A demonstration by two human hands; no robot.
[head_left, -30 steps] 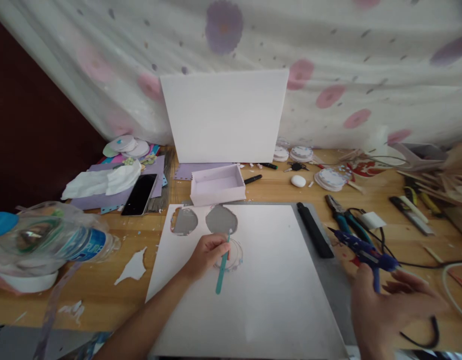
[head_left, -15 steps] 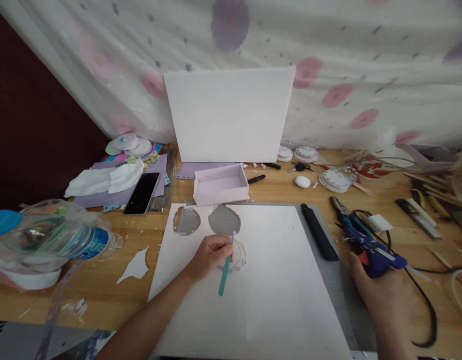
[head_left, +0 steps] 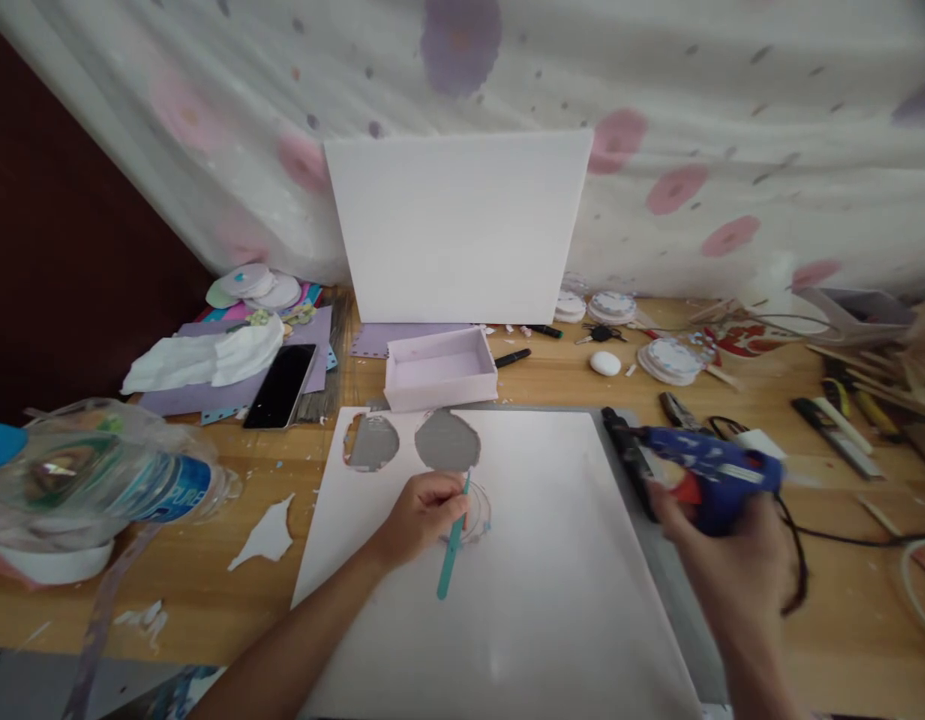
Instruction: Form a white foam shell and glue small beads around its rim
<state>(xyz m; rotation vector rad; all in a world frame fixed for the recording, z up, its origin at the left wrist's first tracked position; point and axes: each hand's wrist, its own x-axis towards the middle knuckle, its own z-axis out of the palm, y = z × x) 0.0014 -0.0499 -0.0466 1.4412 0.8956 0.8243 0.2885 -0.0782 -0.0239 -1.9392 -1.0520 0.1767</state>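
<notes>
In my left hand (head_left: 423,520), closed in a pinch, are slim teal tweezers (head_left: 451,560) with their tip pointing up and away. Just beside the fingers, a thin ring (head_left: 483,515) with small pale bits on its edge lies on a white sheet (head_left: 559,620); my hand hides part of it. Two rough round holes are cut through the far left of this sheet. My right hand (head_left: 732,560) is wrapped around a blue hot glue gun (head_left: 721,470), held above the table right of the sheet, its nozzle toward the left.
Behind the sheet sit a pale pink open box (head_left: 441,375) and an upright white board (head_left: 462,230). A plastic bottle (head_left: 117,480) and a phone (head_left: 280,387) lie left. Right are a black case-like bar (head_left: 625,455), pliers (head_left: 678,410) and the gun's cord.
My right hand has lifted the glue gun off the table beside the pliers and carried it left toward the sheet. My left hand with the tweezers stays nearly still.
</notes>
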